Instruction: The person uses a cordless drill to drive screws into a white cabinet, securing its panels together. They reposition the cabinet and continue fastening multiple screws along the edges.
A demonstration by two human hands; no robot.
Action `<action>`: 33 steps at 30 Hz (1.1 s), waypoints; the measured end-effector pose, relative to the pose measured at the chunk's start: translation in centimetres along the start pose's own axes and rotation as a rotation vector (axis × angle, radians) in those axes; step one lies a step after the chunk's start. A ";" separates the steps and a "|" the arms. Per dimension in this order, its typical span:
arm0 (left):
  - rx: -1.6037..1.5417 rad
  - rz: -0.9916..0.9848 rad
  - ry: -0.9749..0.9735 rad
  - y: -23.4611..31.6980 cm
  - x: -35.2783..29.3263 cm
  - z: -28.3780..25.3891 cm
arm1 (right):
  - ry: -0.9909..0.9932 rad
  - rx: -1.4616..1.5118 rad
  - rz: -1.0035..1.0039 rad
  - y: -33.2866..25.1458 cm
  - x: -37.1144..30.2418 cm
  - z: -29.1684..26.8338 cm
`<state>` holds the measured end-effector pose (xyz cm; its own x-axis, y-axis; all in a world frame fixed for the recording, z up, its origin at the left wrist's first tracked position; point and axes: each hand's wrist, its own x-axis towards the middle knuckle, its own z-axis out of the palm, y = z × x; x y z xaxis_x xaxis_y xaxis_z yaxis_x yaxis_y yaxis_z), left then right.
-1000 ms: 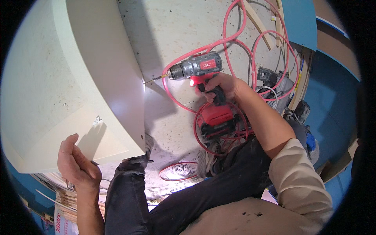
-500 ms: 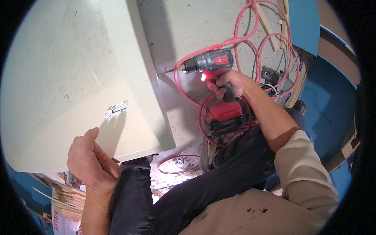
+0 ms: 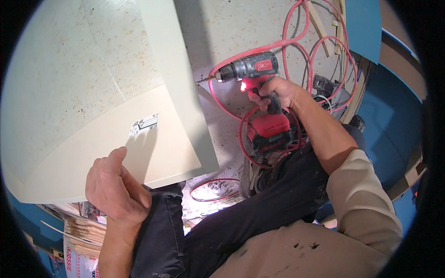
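My right hand [image 3: 273, 92] grips the handle of a black and red cordless drill [image 3: 252, 69], which points left. A small light glows near its trigger. The drill bit [image 3: 206, 80] meets the right side of a large pale board [image 3: 171, 134] at its tip; whether the tip is inside the board is hidden. The board carries a small printed label [image 3: 143, 125]. Over the board's near edge is my left hand [image 3: 116, 185], its thumb raised and its fingers curled. Whatever those fingers may hold or touch is hidden.
A red hose [image 3: 287, 44] loops across the floor behind and around the drill. A grey and black power tool [image 3: 329, 90] lies at the right, beside wooden strips [image 3: 320, 28]. Blue sheets [image 3: 387, 102] fill the far right. Wood pieces [image 3: 85, 236] sit in a box lower left.
The board's right side shows farther right, closer to the drill chuck, and less of the bit is visible. My left hand appears slightly farther right. The right hand keeps its grip.
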<state>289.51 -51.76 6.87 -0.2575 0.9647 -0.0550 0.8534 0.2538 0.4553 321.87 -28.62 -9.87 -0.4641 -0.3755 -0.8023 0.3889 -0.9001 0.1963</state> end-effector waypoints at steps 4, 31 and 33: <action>0.001 0.020 0.002 0.0 0.3 -0.1 | -0.075 -0.056 -0.037 -0.1 0.4 0.0; 0.021 -0.031 -0.014 0.3 -0.1 0.0 | -0.031 -0.114 -0.056 -0.1 0.9 1.0; 0.025 -0.040 -0.015 0.2 -0.2 0.0 | -0.082 -0.016 -0.005 0.3 1.1 0.8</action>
<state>289.76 -51.89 7.00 -0.2851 0.9546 -0.0861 0.8536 0.2938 0.4302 320.80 -29.46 -10.22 -0.5293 -0.3880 -0.7545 0.3985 -0.8988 0.1826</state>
